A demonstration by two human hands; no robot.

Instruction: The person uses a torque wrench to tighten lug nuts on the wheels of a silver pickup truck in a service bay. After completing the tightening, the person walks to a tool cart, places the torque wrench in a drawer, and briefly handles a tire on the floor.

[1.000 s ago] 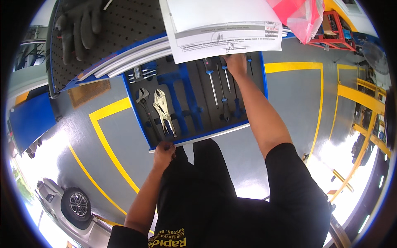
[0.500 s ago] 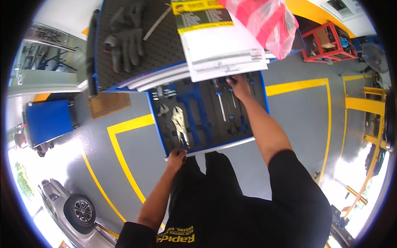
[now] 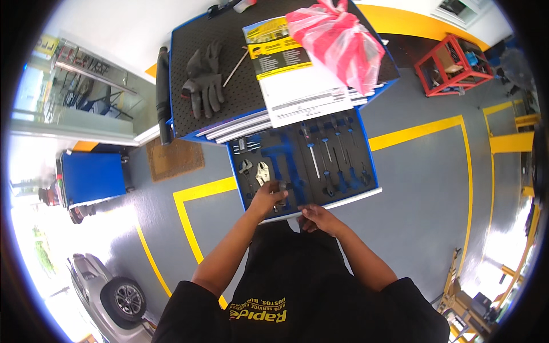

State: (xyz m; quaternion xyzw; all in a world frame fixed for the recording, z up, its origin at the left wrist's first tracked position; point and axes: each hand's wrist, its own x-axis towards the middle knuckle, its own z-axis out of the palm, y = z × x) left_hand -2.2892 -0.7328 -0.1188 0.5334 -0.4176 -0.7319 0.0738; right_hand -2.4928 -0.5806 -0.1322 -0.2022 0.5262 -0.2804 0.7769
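An open tool drawer (image 3: 369, 193) with dark foam and a blue rim lies in front of me. My left hand (image 3: 269, 198) is over its left part, fingers a little apart, covering the handles of silver locking pliers (image 3: 262, 173); a firm grip on them does not show. Beside them lies an adjustable wrench (image 3: 246, 166). My right hand (image 3: 318, 219) is curled at the drawer's front edge, its fingertips on the rim. Several screwdrivers (image 3: 312, 150) rest in the right half. Blue hammer-shaped recesses (image 3: 278, 163) mark the foam between.
On the cabinet top (image 3: 240, 94) are dark work gloves (image 3: 204, 86), a thin stick (image 3: 235, 67), printed papers (image 3: 303, 97) and a red-and-white plastic bag (image 3: 343, 46). A red cart (image 3: 454, 66) stands at far right, a blue cabinet (image 3: 92, 174) at left, a vehicle (image 3: 106, 291) lower left.
My right hand has come back from the screwdrivers to the drawer's front edge. My left hand has moved from that edge onto the locking pliers. The view has shifted.
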